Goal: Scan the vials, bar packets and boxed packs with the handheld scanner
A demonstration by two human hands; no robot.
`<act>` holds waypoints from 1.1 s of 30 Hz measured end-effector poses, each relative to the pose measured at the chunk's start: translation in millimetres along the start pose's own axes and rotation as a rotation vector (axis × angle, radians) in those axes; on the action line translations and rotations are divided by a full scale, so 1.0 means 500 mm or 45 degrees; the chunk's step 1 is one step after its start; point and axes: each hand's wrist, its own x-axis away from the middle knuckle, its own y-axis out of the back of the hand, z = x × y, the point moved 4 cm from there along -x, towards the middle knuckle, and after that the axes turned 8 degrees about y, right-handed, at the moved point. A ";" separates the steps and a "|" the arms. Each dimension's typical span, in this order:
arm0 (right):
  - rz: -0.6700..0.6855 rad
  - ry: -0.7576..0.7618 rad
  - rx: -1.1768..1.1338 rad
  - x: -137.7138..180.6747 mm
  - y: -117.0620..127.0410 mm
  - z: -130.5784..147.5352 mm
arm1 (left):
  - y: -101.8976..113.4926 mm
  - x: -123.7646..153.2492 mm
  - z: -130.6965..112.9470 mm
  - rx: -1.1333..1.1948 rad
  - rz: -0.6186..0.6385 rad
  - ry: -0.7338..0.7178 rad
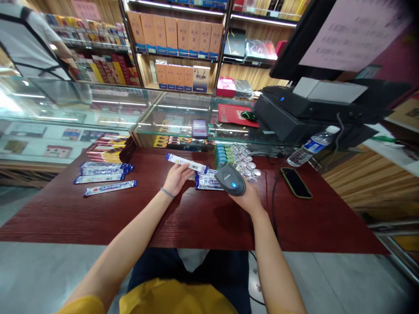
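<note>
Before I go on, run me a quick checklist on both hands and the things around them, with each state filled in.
1. Left hand has the slim white-and-blue plastic packet: ok, held in the fingers.
2. Right hand grips the dark grey plastic handheld scanner: ok.
3. Scanner shows a light: ok, a small round blue light glows on top.
4. Scanner has read the packet: cannot tell.
5. Thin black cable is free of the right forearm: cannot tell, it runs close beside it.
6. Clear plastic bottle is closed: ok, its white plastic cap is on.
</note>
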 end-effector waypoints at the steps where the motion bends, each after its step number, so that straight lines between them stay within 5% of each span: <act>1: 0.009 0.007 0.012 0.000 -0.001 0.004 | 0.001 0.000 0.003 0.050 -0.041 -0.017; 13: 0.149 0.124 0.033 0.001 -0.012 0.020 | 0.003 0.000 0.015 0.215 -0.179 -0.084; 23: -0.107 -0.016 -0.050 0.009 0.005 -0.020 | 0.009 -0.005 0.012 0.104 -0.087 -0.193; 29: -0.360 -0.006 -0.097 0.013 0.023 -0.043 | 0.006 -0.002 -0.006 -0.275 -0.022 -0.492; 33: -0.489 -0.013 -0.077 0.013 0.037 -0.048 | -0.018 0.017 -0.008 -0.941 0.171 -0.835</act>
